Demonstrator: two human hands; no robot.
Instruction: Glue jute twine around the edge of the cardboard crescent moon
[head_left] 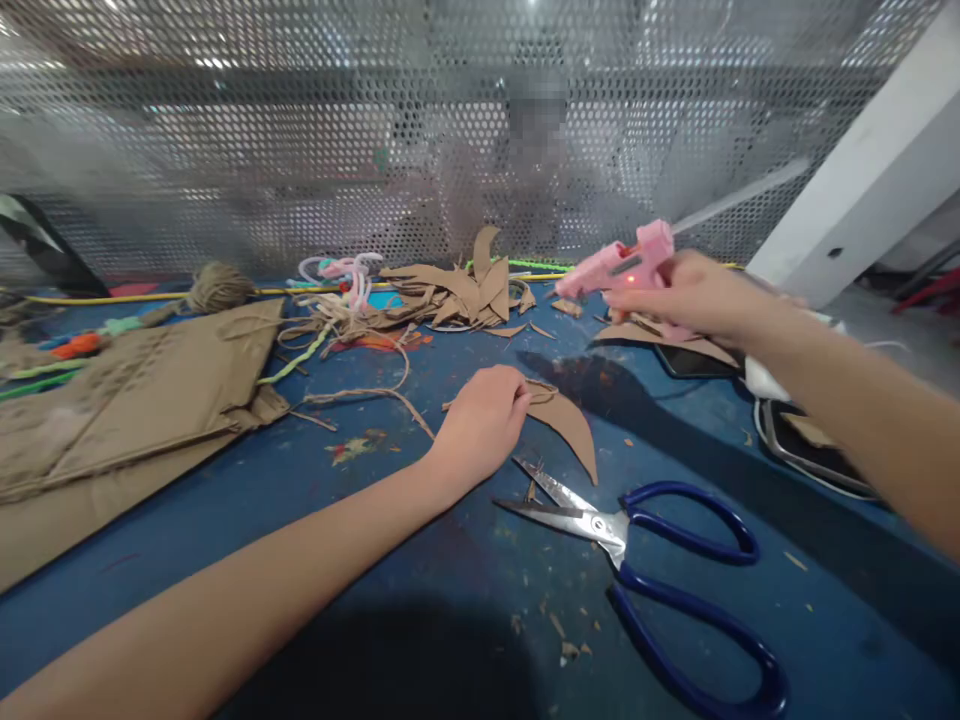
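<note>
My left hand (484, 420) rests low on the blue table, its fingers closed on a curved, leaf-shaped cardboard piece (568, 425). A strip of twine or rolled cardboard lies along that piece's upper edge; the fingertips are partly hidden. Raised over the right side, my right hand (694, 290) grips a pink hot glue gun (619, 265) whose nozzle points left and whose small orange light glows. Just in front of the cardboard piece lie scissors (600, 525) with blue handles, blades apart, touched by neither hand.
Cardboard cutouts (457, 290) are heaped at the back against a perforated metal screen (450, 130). A large cardboard sheet (142, 400) covers the left, with a twine ball (219, 288) behind it. A dark phone-like slab (694, 361) lies under cardboard at right.
</note>
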